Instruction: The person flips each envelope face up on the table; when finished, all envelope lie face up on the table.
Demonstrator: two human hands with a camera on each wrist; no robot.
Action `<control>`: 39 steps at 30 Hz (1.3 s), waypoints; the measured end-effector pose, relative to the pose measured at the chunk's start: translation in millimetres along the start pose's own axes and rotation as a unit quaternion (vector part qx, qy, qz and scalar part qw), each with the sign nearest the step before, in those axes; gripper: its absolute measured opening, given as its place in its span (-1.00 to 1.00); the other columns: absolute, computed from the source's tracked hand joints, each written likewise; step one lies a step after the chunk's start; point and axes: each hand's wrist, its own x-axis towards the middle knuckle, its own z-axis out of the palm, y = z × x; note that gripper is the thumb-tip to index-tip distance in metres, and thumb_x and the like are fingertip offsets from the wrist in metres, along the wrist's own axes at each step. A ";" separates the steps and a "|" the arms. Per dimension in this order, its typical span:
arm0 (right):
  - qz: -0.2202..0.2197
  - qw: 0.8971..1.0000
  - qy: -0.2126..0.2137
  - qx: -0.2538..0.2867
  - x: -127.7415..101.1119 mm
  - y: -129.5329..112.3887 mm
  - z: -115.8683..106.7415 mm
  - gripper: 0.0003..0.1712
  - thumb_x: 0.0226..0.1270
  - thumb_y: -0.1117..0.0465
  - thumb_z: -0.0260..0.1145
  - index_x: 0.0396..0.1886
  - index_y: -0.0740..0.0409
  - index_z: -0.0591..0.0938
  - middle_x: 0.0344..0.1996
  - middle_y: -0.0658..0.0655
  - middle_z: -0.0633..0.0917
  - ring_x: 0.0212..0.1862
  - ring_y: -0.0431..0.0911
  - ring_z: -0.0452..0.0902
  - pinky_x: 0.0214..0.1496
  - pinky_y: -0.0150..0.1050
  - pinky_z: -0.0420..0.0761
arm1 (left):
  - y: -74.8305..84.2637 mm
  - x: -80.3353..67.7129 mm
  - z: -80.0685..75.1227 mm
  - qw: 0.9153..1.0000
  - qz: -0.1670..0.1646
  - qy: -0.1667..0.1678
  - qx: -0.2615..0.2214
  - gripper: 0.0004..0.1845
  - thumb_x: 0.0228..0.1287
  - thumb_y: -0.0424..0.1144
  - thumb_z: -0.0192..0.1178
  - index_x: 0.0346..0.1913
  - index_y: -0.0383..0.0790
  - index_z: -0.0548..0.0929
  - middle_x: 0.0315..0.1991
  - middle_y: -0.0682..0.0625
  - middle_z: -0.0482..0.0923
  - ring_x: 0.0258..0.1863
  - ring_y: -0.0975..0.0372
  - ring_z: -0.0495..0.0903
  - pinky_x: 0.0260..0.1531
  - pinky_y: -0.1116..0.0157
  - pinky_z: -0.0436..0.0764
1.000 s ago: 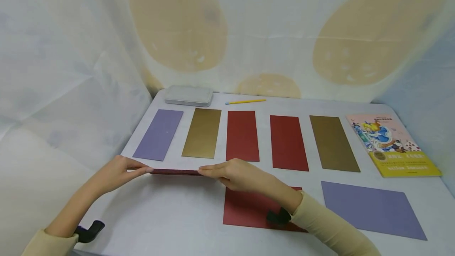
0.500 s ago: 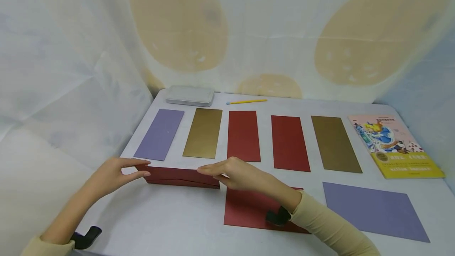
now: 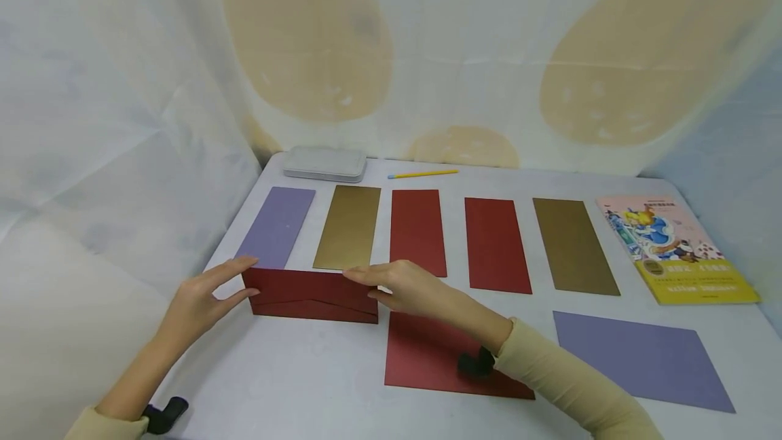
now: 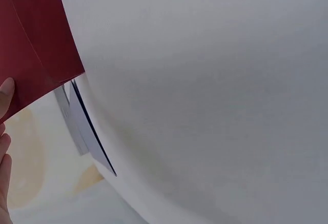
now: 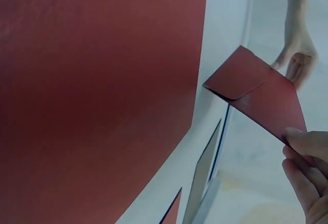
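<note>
A dark red envelope point(image 3: 308, 296) stands tilted up on its long edge, its flap side facing the head camera. My left hand point(image 3: 198, 304) pinches its left end, with the thumb on the near face. At its right end, my right hand point(image 3: 406, 288) pinches the upper corner between thumb and fingers. The right wrist view shows the flap of the envelope point(image 5: 274, 101) slightly lifted at one side. Under my right forearm lies another red envelope or sheet point(image 3: 421, 358), partly covered by the sleeve and wrist mount.
Behind the hands lie a purple rectangle point(image 3: 277, 223), a gold one point(image 3: 348, 226), two red ones point(image 3: 418, 229) and a darker gold one point(image 3: 574, 243). A larger purple rectangle point(image 3: 641, 358) lies front right. A book point(image 3: 678, 250), pencil point(image 3: 423, 174) and grey case point(image 3: 325, 163) are farther back.
The red envelope has turned from nearly edge-on to upright, showing its flap side. My left hand has shifted its fingers to its upper left corner; the right stays at the other end.
</note>
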 end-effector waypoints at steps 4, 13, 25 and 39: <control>0.028 1.000 -0.010 0.007 1.9 5.9 2.6 -0.34 0.16 0.40 0.42 0.30 0.14 0.50 0.16 0.07 0.59 0.12 -0.15 0.56 -0.05 -0.50 0.53 | -4.0 -0.9 2.9 1.000 -0.007 -0.017 -0.005 -0.33 -0.06 0.00 0.48 0.15 -0.23 0.63 0.08 -0.08 0.62 0.09 0.18 0.58 0.07 0.60 0.35; 0.081 0.993 -0.060 0.056 1.7 17.2 10.2 -0.29 0.13 0.30 0.48 0.32 0.09 0.49 0.18 0.03 0.57 0.19 -0.20 0.49 0.00 -0.41 0.55 | -7.9 -3.8 7.5 0.996 -0.033 -0.080 -0.013 -0.15 -0.48 -0.32 0.64 0.13 -0.28 0.63 0.02 -0.16 0.64 0.01 0.00 0.61 0.08 0.62 0.31; 0.083 0.989 -0.111 0.045 3.7 15.1 20.7 -0.34 0.16 0.25 0.47 0.29 0.17 0.51 0.15 0.06 0.60 0.20 -0.18 0.49 0.11 -0.46 0.45 | -10.0 -1.3 2.5 0.978 -0.088 -0.188 -0.011 -0.27 -0.38 -0.21 0.65 0.04 -0.29 0.68 -0.09 -0.05 0.70 -0.12 0.05 0.68 -0.16 0.30 0.61; 0.068 0.987 -0.140 0.036 1.0 15.6 34.0 -0.38 0.20 0.16 0.45 0.25 0.20 0.54 0.09 0.05 0.64 0.14 -0.21 0.53 0.12 -0.44 0.45 | -9.3 0.8 0.1 0.933 -0.173 -0.312 -0.035 -0.30 -0.22 -0.09 0.59 0.10 -0.24 0.66 -0.02 -0.09 0.67 0.00 0.01 0.62 -0.07 0.09 0.59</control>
